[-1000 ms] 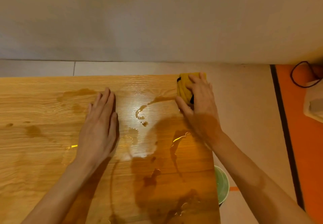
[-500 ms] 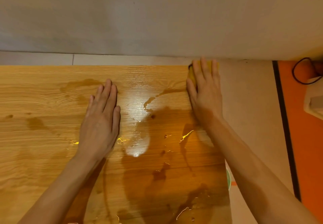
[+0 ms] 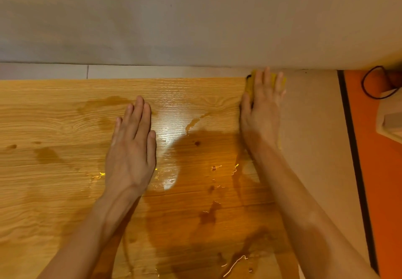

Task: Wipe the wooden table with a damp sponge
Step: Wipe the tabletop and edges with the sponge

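The wooden table (image 3: pixel 54 191) fills the lower left, its grain wet with streaks and puddles around the middle and right. My right hand (image 3: pixel 262 113) presses flat on a yellow sponge (image 3: pixel 250 85) at the table's far right corner; only the sponge's edges show around my fingers. My left hand (image 3: pixel 132 148) lies flat on the tabletop, palm down, fingers together, holding nothing.
A grey wall (image 3: pixel 195 17) rises just behind the table. Beige floor (image 3: pixel 315 148) lies to the right, then a dark strip and an orange surface (image 3: pixel 382 169) with a black cable (image 3: pixel 369 82) and a white object (image 3: pixel 391 115) on it.
My right hand has pushed the sponge away from me and rightward, up to the table's far right corner. My left hand has stayed flat in about the same place.
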Motion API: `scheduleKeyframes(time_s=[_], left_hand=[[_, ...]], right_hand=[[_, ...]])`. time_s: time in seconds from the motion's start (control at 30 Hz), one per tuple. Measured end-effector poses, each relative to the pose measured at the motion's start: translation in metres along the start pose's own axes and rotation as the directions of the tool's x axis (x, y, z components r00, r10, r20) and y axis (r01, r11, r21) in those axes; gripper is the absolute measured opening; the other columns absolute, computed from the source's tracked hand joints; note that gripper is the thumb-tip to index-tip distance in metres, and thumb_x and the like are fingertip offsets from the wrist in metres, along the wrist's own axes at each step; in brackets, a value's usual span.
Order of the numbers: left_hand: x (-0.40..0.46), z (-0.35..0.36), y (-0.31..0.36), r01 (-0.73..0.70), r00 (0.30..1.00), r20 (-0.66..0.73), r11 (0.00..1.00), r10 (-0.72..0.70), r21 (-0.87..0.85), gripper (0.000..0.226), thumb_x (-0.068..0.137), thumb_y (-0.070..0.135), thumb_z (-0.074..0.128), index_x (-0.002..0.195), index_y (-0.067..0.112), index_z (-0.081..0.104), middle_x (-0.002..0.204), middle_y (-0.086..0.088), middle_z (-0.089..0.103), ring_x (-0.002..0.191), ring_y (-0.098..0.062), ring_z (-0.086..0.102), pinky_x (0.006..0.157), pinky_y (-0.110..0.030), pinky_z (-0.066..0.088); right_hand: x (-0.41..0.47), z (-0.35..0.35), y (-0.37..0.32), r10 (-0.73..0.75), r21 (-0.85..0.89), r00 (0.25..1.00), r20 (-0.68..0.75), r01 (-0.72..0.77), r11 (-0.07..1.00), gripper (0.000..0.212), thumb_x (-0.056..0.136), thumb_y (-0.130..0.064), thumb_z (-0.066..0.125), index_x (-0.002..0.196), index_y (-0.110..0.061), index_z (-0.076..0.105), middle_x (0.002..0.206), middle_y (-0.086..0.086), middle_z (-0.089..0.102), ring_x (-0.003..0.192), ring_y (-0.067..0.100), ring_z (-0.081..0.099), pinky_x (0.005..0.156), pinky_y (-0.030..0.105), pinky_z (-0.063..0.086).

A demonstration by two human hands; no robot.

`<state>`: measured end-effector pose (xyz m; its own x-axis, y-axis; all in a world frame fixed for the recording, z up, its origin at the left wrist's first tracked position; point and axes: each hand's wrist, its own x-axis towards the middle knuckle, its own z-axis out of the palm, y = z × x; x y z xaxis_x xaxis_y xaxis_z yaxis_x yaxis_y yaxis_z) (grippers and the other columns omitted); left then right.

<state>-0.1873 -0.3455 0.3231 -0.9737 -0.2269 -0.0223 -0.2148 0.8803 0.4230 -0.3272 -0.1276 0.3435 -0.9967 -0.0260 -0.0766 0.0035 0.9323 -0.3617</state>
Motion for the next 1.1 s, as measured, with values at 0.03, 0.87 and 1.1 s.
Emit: scheduleKeyframes(time_s=[0.03,0.87,1.1], left_hand=[[0.0,0.0,0.0,0.002,1.0,-0.003,1.0,-0.002,-0.003,0.055,0.107,0.027,0.025,0.159,0.01,0.02,0.168,-0.002,0.013,0.156,-0.017,0.007,0.127,-0.026,-0.003],[0.0,-0.002,-0.002,-0.025,0.999,-0.032,1.0,0.024,-0.017,0.052,0.109,0.019,0.032,0.159,0.008,0.021,0.169,-0.004,0.014,0.157,-0.021,0.007,0.126,-0.029,-0.003],[0.001,-0.002,0.001,-0.002,1.0,-0.018,1.0,0.002,-0.021,0.054,0.109,0.019,0.032,0.16,0.009,0.017,0.169,-0.003,0.01,0.157,-0.02,0.004,0.125,-0.025,-0.008]], right_hand=[[-0.003,0.01,-0.021,-0.027,-0.03,0.999,0.021,0.027,0.999,0.055,0.104,-0.027,0.033,0.154,-0.014,0.015,0.163,0.006,0.007,0.151,0.029,-0.004,0.123,0.044,0.0],[-0.021,0.03,-0.058,-0.234,0.014,0.971,0.048,0.233,0.972,0.052,0.106,-0.028,0.032,0.154,-0.016,0.017,0.164,0.004,0.008,0.151,0.027,-0.004,0.123,0.047,0.003],[-0.133,0.026,-0.03,-0.418,0.06,0.892,0.171,0.415,0.908,0.052,0.102,-0.029,0.04,0.151,-0.015,0.027,0.161,0.003,0.02,0.151,0.028,0.005,0.122,0.052,0.01]])
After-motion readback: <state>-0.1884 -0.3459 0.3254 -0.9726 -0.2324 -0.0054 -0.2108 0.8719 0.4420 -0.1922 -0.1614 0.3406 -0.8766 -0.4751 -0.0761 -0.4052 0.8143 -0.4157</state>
